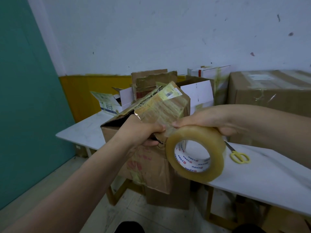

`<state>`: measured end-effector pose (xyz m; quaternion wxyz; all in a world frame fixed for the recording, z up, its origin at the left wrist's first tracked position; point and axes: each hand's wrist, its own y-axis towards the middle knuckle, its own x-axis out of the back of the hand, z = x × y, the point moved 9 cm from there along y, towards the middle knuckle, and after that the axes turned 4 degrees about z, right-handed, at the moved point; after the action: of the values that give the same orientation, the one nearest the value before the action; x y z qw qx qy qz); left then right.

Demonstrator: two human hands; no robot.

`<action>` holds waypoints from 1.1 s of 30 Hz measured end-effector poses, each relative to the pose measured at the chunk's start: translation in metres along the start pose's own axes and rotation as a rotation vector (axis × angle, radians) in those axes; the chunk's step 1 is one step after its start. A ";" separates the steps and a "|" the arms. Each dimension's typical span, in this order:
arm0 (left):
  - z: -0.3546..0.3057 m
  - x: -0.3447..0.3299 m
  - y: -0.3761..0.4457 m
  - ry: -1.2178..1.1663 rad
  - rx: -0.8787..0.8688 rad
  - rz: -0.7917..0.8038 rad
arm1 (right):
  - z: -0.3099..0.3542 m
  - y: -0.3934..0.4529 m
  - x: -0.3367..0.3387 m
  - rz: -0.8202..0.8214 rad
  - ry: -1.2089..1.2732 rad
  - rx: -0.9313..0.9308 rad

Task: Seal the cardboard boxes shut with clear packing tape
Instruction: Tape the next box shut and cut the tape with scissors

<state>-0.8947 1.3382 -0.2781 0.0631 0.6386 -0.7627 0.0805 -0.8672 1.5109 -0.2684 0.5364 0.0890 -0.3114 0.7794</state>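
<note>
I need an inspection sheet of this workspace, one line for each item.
Surface: white table, a second one to the left.
Job's things: worn box, top flap raised; tape roll.
Clutter: yellow scissors; opened boxes behind; sealed box.
Grippers: left hand grips the flap's edge; right hand holds the roll.
Cables: nothing seen.
Surroundings: marked white wall, teal panel.
</note>
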 end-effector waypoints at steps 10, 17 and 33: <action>-0.001 0.000 0.000 0.055 -0.119 0.000 | -0.037 -0.044 -0.002 -0.333 0.161 0.426; 0.004 0.050 0.010 0.260 -0.175 -0.156 | 0.015 -0.003 -0.022 -0.433 -0.058 0.604; 0.018 0.075 0.037 0.530 -0.148 -0.097 | 0.049 0.049 -0.035 -0.324 -0.181 0.603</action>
<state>-0.9439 1.2686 -0.2824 0.3105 0.6246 -0.6921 0.1858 -0.9066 1.4441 -0.2655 0.5727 0.3606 -0.0954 0.7300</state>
